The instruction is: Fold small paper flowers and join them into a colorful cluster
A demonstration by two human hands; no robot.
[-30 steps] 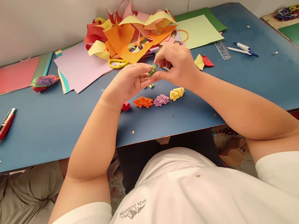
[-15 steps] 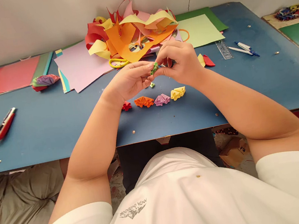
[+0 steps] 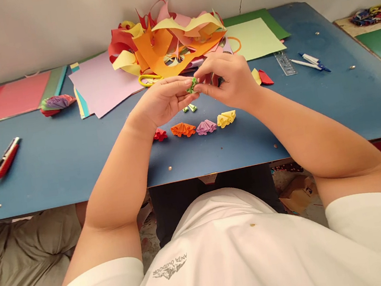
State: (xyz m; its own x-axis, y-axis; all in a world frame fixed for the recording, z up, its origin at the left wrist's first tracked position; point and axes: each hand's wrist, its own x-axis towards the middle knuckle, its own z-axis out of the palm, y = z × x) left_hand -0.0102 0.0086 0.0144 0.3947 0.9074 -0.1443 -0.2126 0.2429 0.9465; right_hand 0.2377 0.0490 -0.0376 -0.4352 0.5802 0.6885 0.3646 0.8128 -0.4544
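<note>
A small green folded paper piece is pinched between the fingertips of my left hand and my right hand, held just above the blue table. Under my hands lie small green scraps. In a row in front of them sit pleated paper fans: a red fan, an orange fan, a purple fan and a yellow fan.
A heap of coloured paper offcuts with yellow scissors lies behind my hands. Paper sheets and a multicoloured fan lie at the left, a utility knife nearer. Pens and a ruler are at the right.
Both hands have shifted slightly away from me with the green piece, turning it between the fingertips. A second green scrap now shows on the table beneath them.
</note>
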